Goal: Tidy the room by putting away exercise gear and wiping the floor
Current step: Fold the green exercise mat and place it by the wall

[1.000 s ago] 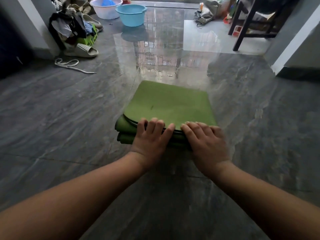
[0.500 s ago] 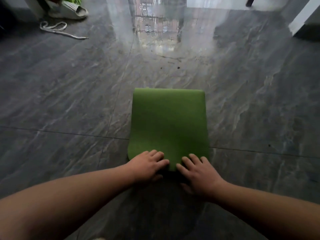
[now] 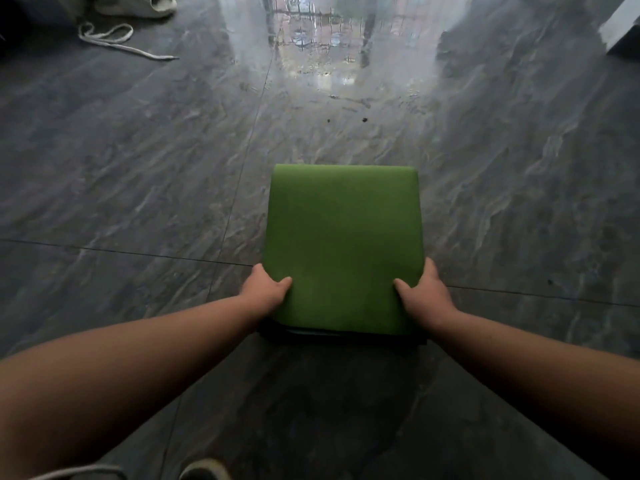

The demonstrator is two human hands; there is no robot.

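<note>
A folded green exercise mat [image 3: 343, 244] is in the middle of the view, above the glossy dark grey floor [image 3: 138, 168]. My left hand [image 3: 265, 291] grips its left edge near the corner closest to me, thumb on top and fingers underneath. My right hand [image 3: 424, 292] grips the right edge the same way. The mat's near edge shows dark layers beneath it and looks raised off the floor.
A pale slipper [image 3: 145, 5] and a loose white cord [image 3: 114, 41] lie at the far left. Two small dark specks [image 3: 346, 120] sit on the floor beyond the mat. A shoe tip [image 3: 204, 471] shows at the bottom edge. A white wall corner [image 3: 623, 26] is far right.
My hands moved from pressing flat on the mat's near edge to gripping its left and right sides. The view tilted further down toward the floor and the mat.
</note>
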